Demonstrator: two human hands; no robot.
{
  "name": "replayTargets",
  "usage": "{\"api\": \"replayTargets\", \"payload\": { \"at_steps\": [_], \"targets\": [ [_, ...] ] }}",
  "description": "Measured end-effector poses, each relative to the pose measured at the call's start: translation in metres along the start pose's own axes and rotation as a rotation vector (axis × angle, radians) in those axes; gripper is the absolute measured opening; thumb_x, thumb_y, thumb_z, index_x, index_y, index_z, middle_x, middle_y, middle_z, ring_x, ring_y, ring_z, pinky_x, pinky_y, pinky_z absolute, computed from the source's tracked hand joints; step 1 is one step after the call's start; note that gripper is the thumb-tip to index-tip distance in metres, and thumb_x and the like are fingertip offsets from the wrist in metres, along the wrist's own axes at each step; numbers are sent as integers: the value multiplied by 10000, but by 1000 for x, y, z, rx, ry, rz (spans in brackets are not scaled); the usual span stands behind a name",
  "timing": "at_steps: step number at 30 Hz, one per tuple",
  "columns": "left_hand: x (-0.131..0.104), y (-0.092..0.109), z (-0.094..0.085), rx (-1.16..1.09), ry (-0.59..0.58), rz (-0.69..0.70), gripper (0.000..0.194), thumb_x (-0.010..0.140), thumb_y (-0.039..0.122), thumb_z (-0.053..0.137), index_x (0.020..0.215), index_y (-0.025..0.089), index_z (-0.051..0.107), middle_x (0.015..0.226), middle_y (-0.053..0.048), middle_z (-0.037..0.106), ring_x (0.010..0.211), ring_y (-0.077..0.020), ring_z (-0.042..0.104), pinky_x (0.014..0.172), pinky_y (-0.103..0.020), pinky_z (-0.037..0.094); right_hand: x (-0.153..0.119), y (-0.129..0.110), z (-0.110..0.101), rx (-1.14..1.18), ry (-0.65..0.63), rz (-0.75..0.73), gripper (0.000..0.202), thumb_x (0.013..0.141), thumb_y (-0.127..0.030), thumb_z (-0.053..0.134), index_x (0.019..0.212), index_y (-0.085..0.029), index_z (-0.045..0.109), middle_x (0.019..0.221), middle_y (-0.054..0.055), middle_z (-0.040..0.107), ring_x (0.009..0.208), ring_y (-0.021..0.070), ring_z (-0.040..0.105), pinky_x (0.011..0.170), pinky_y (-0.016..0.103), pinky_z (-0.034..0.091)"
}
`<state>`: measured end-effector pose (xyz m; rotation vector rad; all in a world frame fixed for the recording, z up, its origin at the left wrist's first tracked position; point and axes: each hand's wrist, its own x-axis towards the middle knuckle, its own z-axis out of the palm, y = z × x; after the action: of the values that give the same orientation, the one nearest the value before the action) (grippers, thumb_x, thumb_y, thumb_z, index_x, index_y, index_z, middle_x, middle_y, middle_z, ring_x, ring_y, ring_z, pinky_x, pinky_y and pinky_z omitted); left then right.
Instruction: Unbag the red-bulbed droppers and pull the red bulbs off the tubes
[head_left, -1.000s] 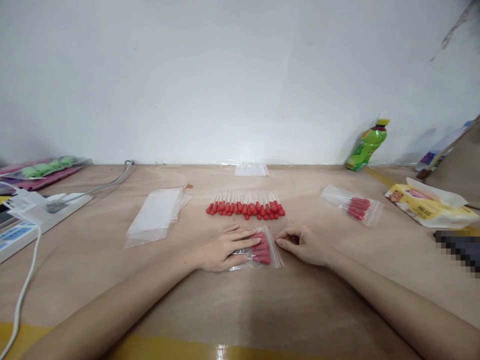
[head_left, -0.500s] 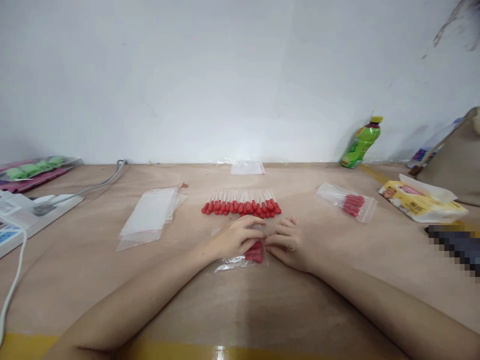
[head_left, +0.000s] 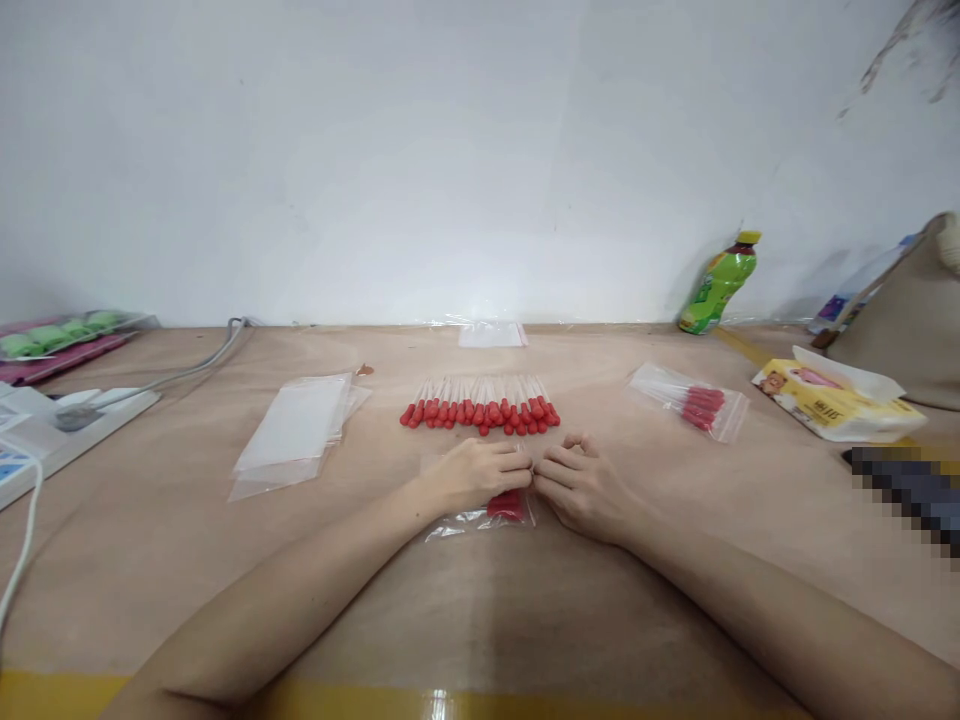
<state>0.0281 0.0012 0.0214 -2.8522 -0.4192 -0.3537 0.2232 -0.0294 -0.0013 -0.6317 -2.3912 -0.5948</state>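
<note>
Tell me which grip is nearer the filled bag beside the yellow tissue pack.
Right. The right grip is left of the filled bag and closer to the person, not touching it; the left grip is farther left, over another bag.

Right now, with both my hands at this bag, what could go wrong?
The left hand and right hand hide part of the clear bag's end, so a gap in its closure might go unnoticed. The row of loose red-tipped sticks lies just beyond the hands; a stray knuckle could perhaps knock some out of line.
</note>
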Motion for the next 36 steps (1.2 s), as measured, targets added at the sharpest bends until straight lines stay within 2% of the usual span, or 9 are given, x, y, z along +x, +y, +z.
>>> {"api": "replayTargets", "payload": {
  "at_steps": [4, 10, 13, 15, 18, 20, 24, 28, 36],
  "targets": [
    [-3, -3, -4, 21, 17, 31, 252, 921, 135, 320, 785, 149, 532, 828, -14, 572, 771, -112, 513, 522, -205, 348, 1, 4, 1, -24, -40, -69, 288, 884, -102, 341, 694, -162, 550, 683, 8, 567, 722, 129, 440, 752, 327, 277],
    [-13, -18, -18, 27, 148, -10, 255, 927, 142, 289, 976, 152, 539, 1041, -52, 601, 912, -133, 573, 726, -227, 458, 0, 13, -9, 143, -180, -29, 177, 867, -155, 406, 822, -185, 574, 878, 29, 618, 868, 154, 469, 783, 332, 288],
    [-16, -21, -26, 72, 162, -44, 273, 928, 138, 274, 1007, 163, 534, 1080, -54, 592, 922, -138, 583, 726, -231, 472, 3, 13, -17, 335, -267, 72, 134, 838, -221, 455, 810, -176, 577, 826, 42, 606, 814, 160, 477, 767, 330, 321],
    [-14, -19, -29, 72, 126, -35, 273, 928, 146, 277, 988, 164, 543, 1039, -56, 603, 889, -137, 592, 713, -233, 475, 6, 10, -18, 492, -312, 229, 165, 846, -235, 434, 832, -178, 588, 775, 40, 588, 777, 159, 487, 739, 316, 353],
    [-12, -12, -27, -2, 48, -33, 251, 925, 167, 301, 982, 168, 545, 988, -53, 612, 853, -146, 592, 703, -247, 477, 8, 4, -11, 700, -271, 495, 236, 880, -218, 367, 912, -195, 600, 812, 35, 603, 759, 145, 521, 708, 283, 391],
    [-14, -5, -25, -120, 52, -136, 238, 921, 167, 309, 1009, 170, 530, 992, -52, 607, 871, -154, 583, 730, -264, 476, 9, -1, -4, 763, -222, 608, 216, 871, -224, 392, 908, -197, 603, 803, 24, 615, 736, 140, 537, 691, 269, 402],
    [-31, 9, -20, -431, 85, -401, 271, 893, 263, 414, 1148, 177, 440, 1060, -70, 580, 949, -167, 559, 812, -292, 461, 14, -5, 5, 767, -260, 660, 123, 814, -201, 469, 791, -181, 588, 680, -1, 583, 651, 130, 508, 628, 256, 386],
    [-48, 14, -14, -570, 41, -400, 542, 821, 367, 537, 1275, 183, 305, 1220, -108, 502, 1085, -216, 497, 905, -355, 419, 19, -5, 6, 748, -297, 643, 40, 768, -184, 520, 754, -167, 554, 736, 14, 579, 696, 137, 494, 652, 271, 384],
    [-44, 6, -4, -591, 93, -415, 568, 812, 400, 546, 1286, 198, 307, 1252, -115, 470, 1130, -233, 465, 948, -386, 385, 11, -5, 21, 1148, -175, 849, 256, 748, -289, 589, 948, -193, 461, 876, 15, 579, 719, 115, 529, 635, 252, 432]
  ]
}}
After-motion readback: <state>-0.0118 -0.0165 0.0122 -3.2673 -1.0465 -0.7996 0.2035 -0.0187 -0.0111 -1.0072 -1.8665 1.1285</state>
